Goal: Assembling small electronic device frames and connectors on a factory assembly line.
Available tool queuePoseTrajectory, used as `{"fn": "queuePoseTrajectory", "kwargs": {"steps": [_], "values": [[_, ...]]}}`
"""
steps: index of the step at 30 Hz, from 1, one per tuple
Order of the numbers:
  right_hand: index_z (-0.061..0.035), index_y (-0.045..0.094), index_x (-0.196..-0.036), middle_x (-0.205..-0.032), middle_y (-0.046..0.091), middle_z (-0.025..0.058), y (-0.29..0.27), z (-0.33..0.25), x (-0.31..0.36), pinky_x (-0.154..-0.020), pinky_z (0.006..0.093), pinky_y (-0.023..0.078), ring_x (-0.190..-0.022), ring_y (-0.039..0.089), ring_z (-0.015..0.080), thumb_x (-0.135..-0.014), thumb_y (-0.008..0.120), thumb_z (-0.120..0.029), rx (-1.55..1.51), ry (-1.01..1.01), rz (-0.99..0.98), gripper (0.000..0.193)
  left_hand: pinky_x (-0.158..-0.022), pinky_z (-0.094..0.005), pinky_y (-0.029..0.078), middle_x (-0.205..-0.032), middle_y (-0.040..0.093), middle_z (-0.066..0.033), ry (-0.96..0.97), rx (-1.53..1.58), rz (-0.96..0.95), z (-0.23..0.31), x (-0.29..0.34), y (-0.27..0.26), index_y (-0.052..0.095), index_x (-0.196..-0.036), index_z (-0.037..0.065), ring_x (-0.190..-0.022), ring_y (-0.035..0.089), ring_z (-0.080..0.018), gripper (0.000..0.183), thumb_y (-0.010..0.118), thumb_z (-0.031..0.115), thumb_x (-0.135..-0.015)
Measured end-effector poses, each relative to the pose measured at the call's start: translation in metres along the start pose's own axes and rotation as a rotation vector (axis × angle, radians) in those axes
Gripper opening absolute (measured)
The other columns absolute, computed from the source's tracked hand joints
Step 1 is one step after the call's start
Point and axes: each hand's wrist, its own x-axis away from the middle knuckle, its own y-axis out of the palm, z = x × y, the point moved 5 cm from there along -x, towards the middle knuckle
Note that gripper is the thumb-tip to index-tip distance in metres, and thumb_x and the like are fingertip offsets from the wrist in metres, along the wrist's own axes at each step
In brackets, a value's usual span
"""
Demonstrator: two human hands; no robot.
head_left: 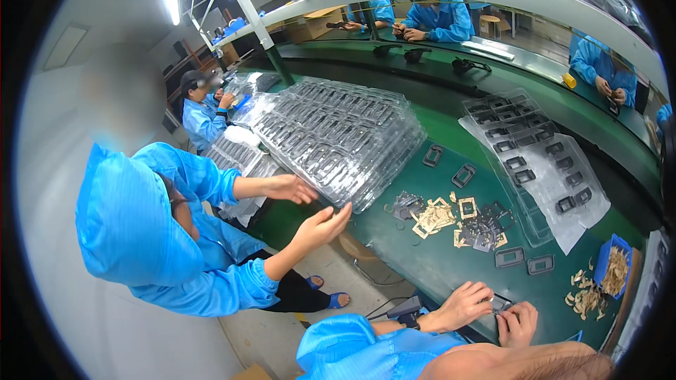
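At the table's near edge my left hand (466, 307) has its fingers curled round a small dark frame-like piece (501, 304). My right hand (517, 324) pinches the same piece from the other side; its details are hidden by the fingers. Beyond my hands lie two dark rectangular frames (510, 257), side by side. Farther off is a loose pile of tan cut-out frames (435, 218) mixed with dark grey thin pieces (484, 228). Two more dark frames (463, 176) rest behind the pile. A black band (408, 319) is at my left wrist.
A blue bin (604, 262) of tan scraps stands at the right, more scraps (586, 302) beside it. Clear trays (524, 221) with dark frames lie behind. Stacked clear trays (338, 133) fill the left. A co-worker (162, 225) stands there, hands open. Others sit across the green table (394, 260).
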Motion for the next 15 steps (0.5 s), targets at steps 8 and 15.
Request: {"fn": "queuePoseTrajectory", "kwargs": {"steps": [8, 15], "values": [[-0.0056, 0.066, -0.081, -0.089, 0.058, 0.0082, 0.01, -0.005, -0.003, -0.081, 0.0449, 0.044, -0.092, 0.056, 0.0334, -0.064, 0.079, -0.006, 0.005, 0.007, -0.052, 0.021, -0.076, -0.0348, 0.041, -0.103, 0.058, -0.0039, 0.046, -0.017, 0.053, 0.005, 0.001, 0.0, 0.066, -0.084, 0.008, -0.098, 0.054, -0.023, 0.015, 0.075, 0.011, -0.072], [-0.0053, 0.066, -0.079, -0.088, 0.058, 0.0083, -0.003, 0.005, 0.009, -0.081, 0.045, 0.044, -0.093, 0.057, 0.0333, -0.063, 0.08, -0.006, 0.01, 0.006, -0.008, 0.021, -0.079, -0.0351, 0.042, -0.101, 0.06, -0.0026, -0.059, -0.07, 0.004, -0.001, 0.0, -0.009, 0.069, -0.083, 0.01, -0.102, 0.055, -0.0231, 0.015, 0.078, 0.02, -0.077]]}}
